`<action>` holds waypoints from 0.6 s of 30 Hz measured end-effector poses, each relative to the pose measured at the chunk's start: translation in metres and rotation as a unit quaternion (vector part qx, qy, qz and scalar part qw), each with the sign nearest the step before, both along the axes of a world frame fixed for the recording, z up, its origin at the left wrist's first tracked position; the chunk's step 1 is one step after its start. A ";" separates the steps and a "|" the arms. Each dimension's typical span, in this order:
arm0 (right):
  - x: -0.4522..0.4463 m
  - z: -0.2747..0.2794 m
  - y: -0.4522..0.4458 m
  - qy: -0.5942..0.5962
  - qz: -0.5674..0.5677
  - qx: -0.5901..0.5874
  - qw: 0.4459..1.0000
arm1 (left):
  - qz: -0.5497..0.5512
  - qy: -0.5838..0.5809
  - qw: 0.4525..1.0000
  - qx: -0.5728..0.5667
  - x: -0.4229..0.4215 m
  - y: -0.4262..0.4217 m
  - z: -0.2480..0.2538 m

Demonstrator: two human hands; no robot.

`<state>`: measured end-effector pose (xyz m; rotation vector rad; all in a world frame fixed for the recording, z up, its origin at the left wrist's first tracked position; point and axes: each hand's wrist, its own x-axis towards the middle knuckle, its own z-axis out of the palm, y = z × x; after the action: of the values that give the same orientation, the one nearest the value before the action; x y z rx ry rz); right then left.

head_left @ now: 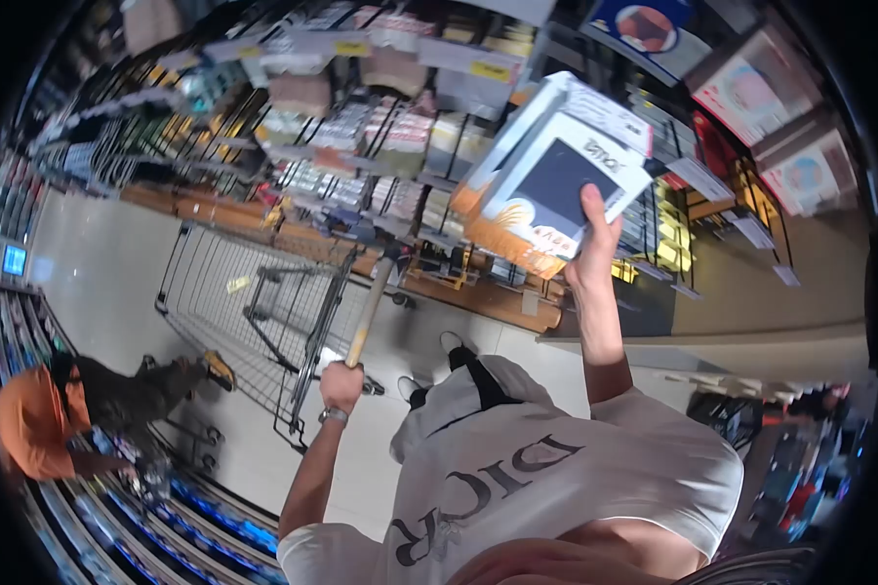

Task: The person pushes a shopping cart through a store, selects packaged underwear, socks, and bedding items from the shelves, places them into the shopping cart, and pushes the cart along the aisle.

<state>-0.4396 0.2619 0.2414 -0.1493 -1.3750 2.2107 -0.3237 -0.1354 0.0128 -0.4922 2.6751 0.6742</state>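
My left hand (341,387), with a watch at the wrist, is closed round the pale handle bar of a wire shopping cart (234,292). The cart's basket stretches away to the left, with a small yellow tag on its mesh. Raised in front of the shelves, my right hand (595,239) grips a box (556,180) by its lower right edge, thumb across its front. The box is white and orange with a dark blue panel; its print is too blurred to read, so its contents cannot be told. It is tilted.
Hanging packets (395,127) and price labels fill the shelves ahead. More picture boxes (761,88) stand at upper right. A person in an orange top (39,419) is at the left, beside another shelf (166,526). Tiled floor (98,263) runs past the cart.
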 end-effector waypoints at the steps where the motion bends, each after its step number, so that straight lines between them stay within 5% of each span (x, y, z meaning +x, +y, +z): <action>1: 0.002 -0.001 -0.008 0.029 -0.019 -0.008 0.999 | -0.006 -0.008 1.000 0.006 0.000 -0.001 0.005; 7: 0.023 -0.015 -0.020 0.043 -0.058 0.209 0.975 | 0.038 -0.034 0.999 0.011 0.000 0.002 0.010; 11: 0.026 -0.055 -0.074 -0.111 0.107 0.079 0.985 | 0.027 -0.033 0.999 0.026 0.000 0.004 0.016; 13: 0.027 -0.073 -0.116 -0.246 0.243 -0.038 0.938 | 0.017 -0.038 0.999 0.031 0.003 0.006 0.027; 15: 0.010 -0.121 -0.155 -0.343 0.402 -0.242 0.814 | 0.005 -0.042 0.998 0.041 0.009 0.008 0.022; 18: -0.013 -0.139 -0.233 -0.369 0.451 -0.206 0.786 | 0.002 -0.045 0.998 0.033 0.017 0.019 0.023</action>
<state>-0.4529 0.0291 0.1026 -0.7085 -1.4704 3.5190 -0.3068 -0.1165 0.0358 -0.4987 2.5604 0.7224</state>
